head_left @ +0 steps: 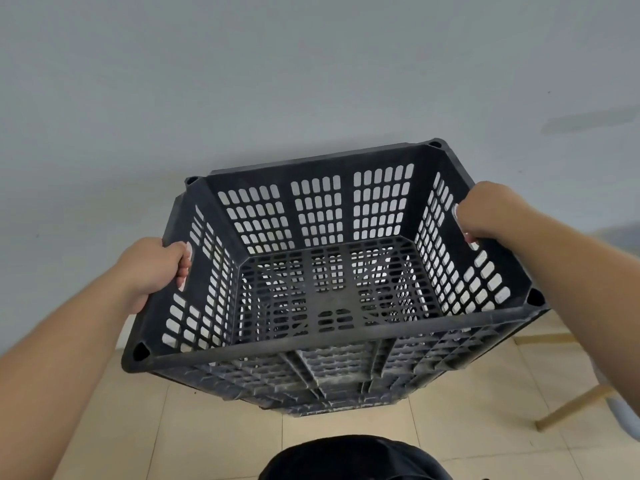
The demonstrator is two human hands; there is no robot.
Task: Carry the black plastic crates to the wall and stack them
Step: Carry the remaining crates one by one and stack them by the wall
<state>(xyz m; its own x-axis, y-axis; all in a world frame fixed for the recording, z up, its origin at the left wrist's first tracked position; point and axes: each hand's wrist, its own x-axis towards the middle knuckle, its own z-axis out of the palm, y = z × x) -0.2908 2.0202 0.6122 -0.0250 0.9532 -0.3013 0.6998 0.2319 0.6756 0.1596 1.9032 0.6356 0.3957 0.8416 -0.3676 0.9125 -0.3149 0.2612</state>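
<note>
We hold the black crate (pixel 322 342) by its two short sides, mouth open toward us and tilted slightly, with its right end higher than its left. Our left hand (pixel 156 268) curls round the left rim with the fingers hooked through the handle slot. Our right hand (pixel 485 213) grips the right rim the same way, fingertips showing through the slot there. The crate is empty, and light shows through its slotted walls and floor.

Its far side is close to the pale grey wall (pixel 242 81), though we cannot tell whether they touch. Below the near rim we see more black ribbed plastic (pixel 329 386) in layers. We cannot tell if that is the crate's own outer wall or other crates under it.

Beige floor tiles (pixel 214 427) run beneath. To the right, near the crate's right end, a slanted wooden leg (pixel 571 407) stands on the tiles, with pale furniture above it at the frame edge. A dark rounded shape (pixel 353 459) sits at the near edge below us.
</note>
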